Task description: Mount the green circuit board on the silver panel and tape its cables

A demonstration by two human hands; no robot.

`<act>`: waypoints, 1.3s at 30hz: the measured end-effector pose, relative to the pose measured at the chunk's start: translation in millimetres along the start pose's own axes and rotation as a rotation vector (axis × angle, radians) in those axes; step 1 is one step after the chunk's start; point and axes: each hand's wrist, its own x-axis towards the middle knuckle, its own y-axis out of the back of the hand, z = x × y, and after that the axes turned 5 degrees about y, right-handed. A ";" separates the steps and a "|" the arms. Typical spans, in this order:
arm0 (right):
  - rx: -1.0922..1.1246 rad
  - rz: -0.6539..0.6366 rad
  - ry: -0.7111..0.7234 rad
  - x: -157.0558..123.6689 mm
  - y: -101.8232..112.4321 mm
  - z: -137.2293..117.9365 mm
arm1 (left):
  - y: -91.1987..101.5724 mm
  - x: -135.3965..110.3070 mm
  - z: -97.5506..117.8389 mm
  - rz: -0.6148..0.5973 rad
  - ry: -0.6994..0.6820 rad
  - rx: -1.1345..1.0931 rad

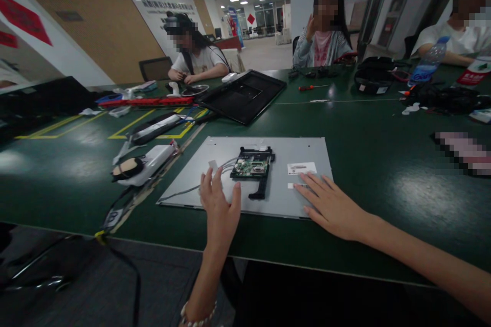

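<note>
A flat grey metal-backed screen panel (284, 199) lies on the green table before me. Near its middle sits a green circuit board (249, 167) in a black plastic bracket (261, 189). Grey cables (184, 192) run from the board toward the panel's left edge. My left hand (220, 199) hovers over the panel's left part, fingers spread and bent, close to the cables and holding nothing. With fingers outstretched, my right hand (330, 207) rests on the panel's right part, beside a white label (302, 168).
A black plastic frame (245, 94) lies beyond the panel. Left of it are a white power strip (148, 163) and cords. A red screwdriver (309, 88), a bottle (427, 64) and a phone (464, 150) lie farther right. Several people sit around the table.
</note>
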 end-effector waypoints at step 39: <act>0.158 -0.036 -0.056 42.9 -6.3 -23.4 | -29.3 98.2 -42.9 -0.585 -0.141 0.507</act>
